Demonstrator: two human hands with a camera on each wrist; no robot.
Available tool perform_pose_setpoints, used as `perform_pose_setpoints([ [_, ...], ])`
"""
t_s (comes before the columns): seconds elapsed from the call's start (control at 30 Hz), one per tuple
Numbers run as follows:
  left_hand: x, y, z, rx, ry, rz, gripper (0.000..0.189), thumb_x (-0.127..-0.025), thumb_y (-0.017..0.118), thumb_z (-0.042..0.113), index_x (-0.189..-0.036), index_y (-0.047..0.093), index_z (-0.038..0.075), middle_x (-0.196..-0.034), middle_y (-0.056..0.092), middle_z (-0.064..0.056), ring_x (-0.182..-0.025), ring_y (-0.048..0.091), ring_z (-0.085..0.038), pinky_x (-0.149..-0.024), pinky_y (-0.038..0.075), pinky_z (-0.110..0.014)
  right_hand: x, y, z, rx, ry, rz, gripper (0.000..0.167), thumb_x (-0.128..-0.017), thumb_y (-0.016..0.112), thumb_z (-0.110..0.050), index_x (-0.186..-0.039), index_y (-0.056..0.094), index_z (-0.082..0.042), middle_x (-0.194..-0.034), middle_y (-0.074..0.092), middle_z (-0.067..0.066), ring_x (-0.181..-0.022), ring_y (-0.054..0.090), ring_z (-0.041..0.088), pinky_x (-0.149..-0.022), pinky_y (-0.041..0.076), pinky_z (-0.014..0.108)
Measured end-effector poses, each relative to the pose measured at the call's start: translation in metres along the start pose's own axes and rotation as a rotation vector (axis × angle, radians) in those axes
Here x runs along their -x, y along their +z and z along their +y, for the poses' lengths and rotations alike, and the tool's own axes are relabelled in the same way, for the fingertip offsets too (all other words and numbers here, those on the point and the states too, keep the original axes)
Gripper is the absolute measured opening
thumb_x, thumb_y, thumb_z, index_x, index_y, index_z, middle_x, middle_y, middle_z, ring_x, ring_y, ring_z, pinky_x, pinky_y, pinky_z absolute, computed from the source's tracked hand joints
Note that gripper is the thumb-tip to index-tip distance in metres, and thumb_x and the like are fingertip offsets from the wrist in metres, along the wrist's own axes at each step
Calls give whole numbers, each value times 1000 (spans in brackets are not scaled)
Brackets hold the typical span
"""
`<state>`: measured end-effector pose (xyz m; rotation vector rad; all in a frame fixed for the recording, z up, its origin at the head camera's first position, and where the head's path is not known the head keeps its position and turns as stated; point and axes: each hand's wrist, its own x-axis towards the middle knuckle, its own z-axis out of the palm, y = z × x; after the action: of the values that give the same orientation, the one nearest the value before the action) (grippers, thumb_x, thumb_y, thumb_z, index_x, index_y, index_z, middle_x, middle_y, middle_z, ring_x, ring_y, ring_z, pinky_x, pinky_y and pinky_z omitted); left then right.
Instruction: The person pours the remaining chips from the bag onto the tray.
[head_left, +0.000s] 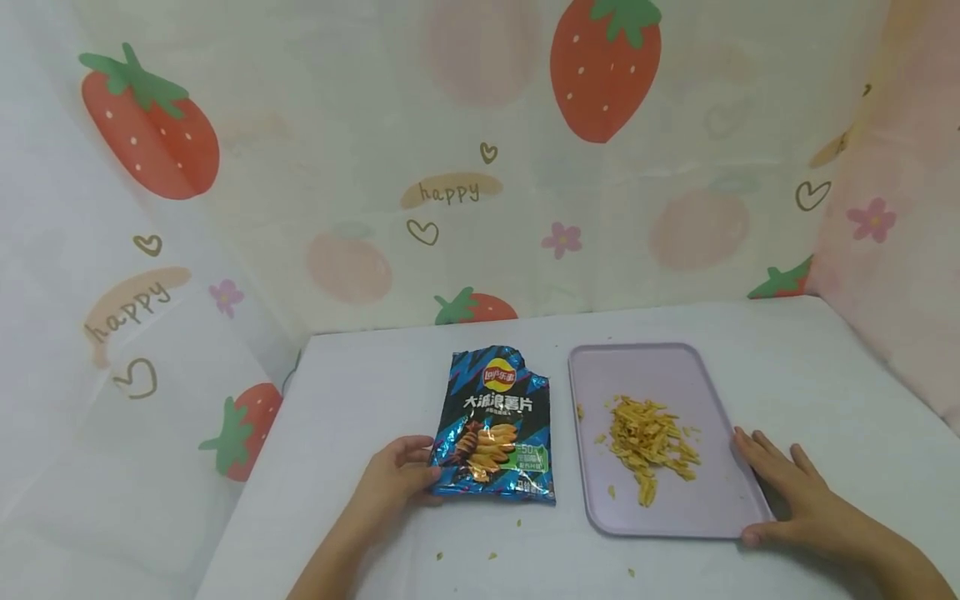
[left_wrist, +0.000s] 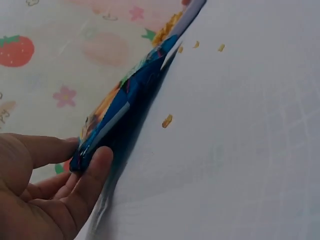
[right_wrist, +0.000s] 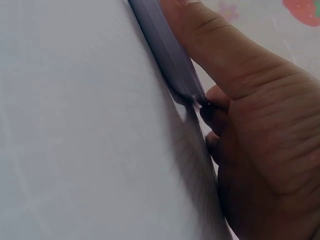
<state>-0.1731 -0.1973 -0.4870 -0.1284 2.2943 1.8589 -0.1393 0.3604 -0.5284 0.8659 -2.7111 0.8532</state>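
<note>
A blue and black Lay's chip bag [head_left: 498,425] with a torn top lies on the white table, printed side up. My left hand [head_left: 401,475] pinches its lower left edge, thumb and fingers on either side of it in the left wrist view. To its right is a pale purple tray [head_left: 652,517], where broken wavy chips [head_left: 648,437] form a loose heap. At the tray's right side, my right hand [head_left: 802,492] spans the near corner, fingers spread on the rim and thumb by the front edge. In the right wrist view the thumb overlaps the tray rim [right_wrist: 160,45].
Several chip crumbs [head_left: 492,556] are scattered on the white table [head_left: 360,392] in front of the bag and the tray. Behind it hangs a cloth [head_left: 360,200] printed with strawberries, with more cloth on both sides.
</note>
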Motion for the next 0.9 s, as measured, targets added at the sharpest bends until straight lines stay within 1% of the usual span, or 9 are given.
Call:
perform_pose_setpoints([
  [0.07, 1, -2, 1, -38, 6, -18, 55, -88, 75, 2, -138, 54, -2, -125, 62, -23, -91, 73, -26, -72, 63, -42, 1, 1, 1, 3, 10, -4, 125, -64, 94, -37, -162, 23, -4, -165, 5, -25, -150, -7, -13, -116, -20, 16],
  [0.13, 1, -4, 1, -126, 17, -24, 53, -88, 77, 5, -136, 56, 1, -124, 64, -19, -90, 73, -23, -70, 63, -39, 2, 1, 2, 8, 18, -5, 124, -65, 93, -38, -162, 23, -4, -165, 5, -25, -150, -7, -13, -116, -20, 15],
  [0.2, 1, -4, 2, -224, 30, -18, 50, -88, 79, 9, -134, 59, 6, -123, 67, -14, -91, 73, -19, -68, 62, -36, 2, 1, 3, 14, 13, -1, 125, -64, 94, -39, -162, 24, -5, -165, 5, -25, -150, -7, -13, -116, -20, 15],
  [0.3, 2, -5, 2, -403, 71, 8, 47, -87, 81, 16, -130, 63, 13, -120, 71, -7, -88, 71, -13, -67, 59, -31, 3, 2, 5, 27, -18, 17, 126, -61, 94, -40, -161, 26, -4, -167, 7, -24, -151, -5, -11, -117, -19, 16],
  [0.47, 4, -6, 2, -662, 173, 44, 42, -87, 83, 24, -125, 67, 19, -113, 73, 3, -84, 64, -4, -78, 55, -31, 3, 2, 9, 71, -65, 48, 124, -59, 94, -42, -160, 31, -5, -168, 10, -21, -152, -2, -9, -119, -16, 17],
  [0.57, 6, -7, 5, -795, 236, 47, 39, -88, 82, 29, -123, 69, 21, -110, 73, 8, -82, 61, -3, -79, 53, -33, 4, 2, 7, 116, -46, 64, 117, -63, 93, -42, -159, 35, -7, -167, 17, -18, -151, 2, -11, -120, -13, 18],
  [0.67, 9, -8, 10, -917, 298, 59, 37, -89, 80, 33, -122, 70, 21, -108, 72, 9, -82, 62, -3, -78, 53, -33, 3, -1, 5, 171, -14, 86, 106, -70, 91, -39, -157, 40, -9, -165, 31, -7, -149, 5, -15, -122, -8, 19],
  [0.77, 12, -8, 15, -977, 342, 81, 35, -91, 79, 34, -122, 70, 20, -111, 72, 8, -88, 64, -6, -80, 55, -34, 1, -7, 3, 221, -23, 125, 96, -72, 91, -36, -153, 47, -9, -161, 42, 3, -150, 7, -12, -124, -4, 20],
  [0.9, 15, -8, 22, -968, 364, 111, 34, -93, 77, 35, -124, 70, 23, -119, 70, 8, -103, 65, -9, -91, 57, -37, -5, -19, 0, 248, -112, 212, 85, -72, 90, -35, -144, 57, -4, -159, 45, 7, -155, 15, 1, -126, 1, 24],
])
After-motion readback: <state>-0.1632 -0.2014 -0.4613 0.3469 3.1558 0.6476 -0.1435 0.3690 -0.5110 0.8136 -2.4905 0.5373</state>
